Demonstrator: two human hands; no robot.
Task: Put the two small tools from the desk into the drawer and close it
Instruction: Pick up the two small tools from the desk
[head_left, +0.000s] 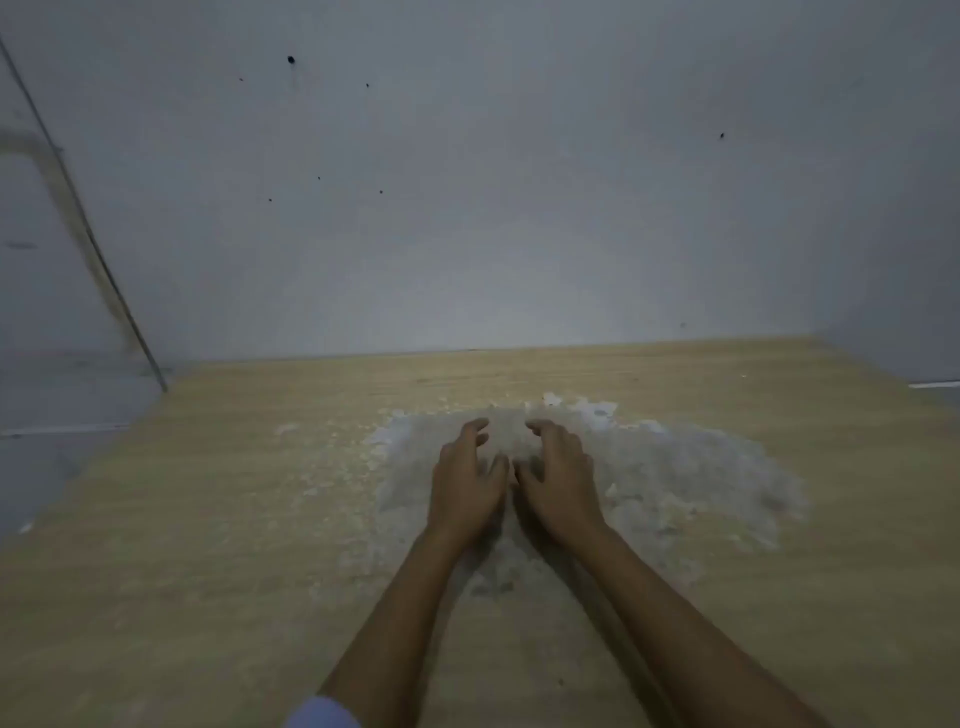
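Observation:
My left hand and my right hand hover side by side over the middle of a light wooden desk, palms down, fingers curled and apart, holding nothing. Both hands are above a worn whitish patch on the desk top. No small tools and no drawer are in view.
A grey-white wall with small dark holes rises behind the desk's far edge. A thin dark rod or cable leans along the wall at the left. The floor shows past the desk's left edge.

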